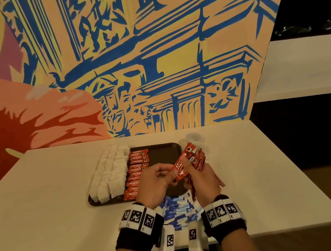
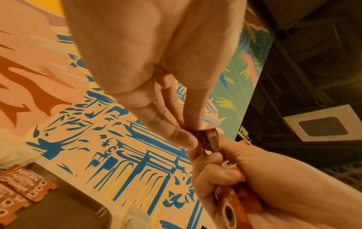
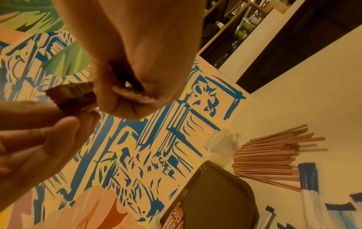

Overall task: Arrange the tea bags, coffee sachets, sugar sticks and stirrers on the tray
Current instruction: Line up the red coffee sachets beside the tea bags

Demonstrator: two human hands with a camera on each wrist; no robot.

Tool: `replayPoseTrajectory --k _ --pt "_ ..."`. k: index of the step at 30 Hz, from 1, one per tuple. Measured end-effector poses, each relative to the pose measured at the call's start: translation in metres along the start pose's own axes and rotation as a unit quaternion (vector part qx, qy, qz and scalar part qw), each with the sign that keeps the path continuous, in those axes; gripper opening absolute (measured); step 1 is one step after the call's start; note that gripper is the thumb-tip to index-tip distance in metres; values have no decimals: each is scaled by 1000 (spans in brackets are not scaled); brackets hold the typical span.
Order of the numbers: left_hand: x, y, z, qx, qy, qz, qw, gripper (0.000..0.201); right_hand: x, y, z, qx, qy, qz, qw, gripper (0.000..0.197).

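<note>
tray (image 1: 163, 152): one, dark, roughly 12 o'clock from the hands, sitting on the white table (image 1: 55, 199)
tea bags (image 1: 109, 173): too many to count, white, rows along the tray's 9 o'clock side
coffee sachets (image 1: 138, 172): about ten red ones in a column just beside the tea bags
left hand (image 1: 157, 184): thumb and finger pinching the end of one sachet (image 1: 182, 160)
right hand (image 1: 201, 175): fingers curled round a red bundle (image 1: 198, 158), count unclear
sugar sticks (image 1: 178, 208): blue-white pile at 6 o'clock of the tray
stirrers (image 3: 274, 156): thin brown heap at its 3 o'clock
</note>
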State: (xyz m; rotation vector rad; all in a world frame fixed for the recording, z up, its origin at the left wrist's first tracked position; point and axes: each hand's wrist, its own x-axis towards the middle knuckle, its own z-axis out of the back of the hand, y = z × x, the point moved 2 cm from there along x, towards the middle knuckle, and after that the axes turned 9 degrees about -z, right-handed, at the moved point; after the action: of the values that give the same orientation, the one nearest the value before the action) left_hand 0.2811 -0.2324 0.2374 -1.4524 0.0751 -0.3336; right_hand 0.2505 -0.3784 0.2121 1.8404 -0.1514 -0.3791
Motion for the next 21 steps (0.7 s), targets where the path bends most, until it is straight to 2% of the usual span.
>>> replayPoseTrajectory --k 4,14,21 --pt "1 4 2 -29 -23 7 999 13 4 -4 3 36 14 -29 999 21" --pt "0 8 12 -67 -49 22 996 19 8 4 11 91 -17 -50 994 19" --pt "-11 3 19 -65 -1 23 998 15 -3 -4 -5 133 8 -57 989 24"
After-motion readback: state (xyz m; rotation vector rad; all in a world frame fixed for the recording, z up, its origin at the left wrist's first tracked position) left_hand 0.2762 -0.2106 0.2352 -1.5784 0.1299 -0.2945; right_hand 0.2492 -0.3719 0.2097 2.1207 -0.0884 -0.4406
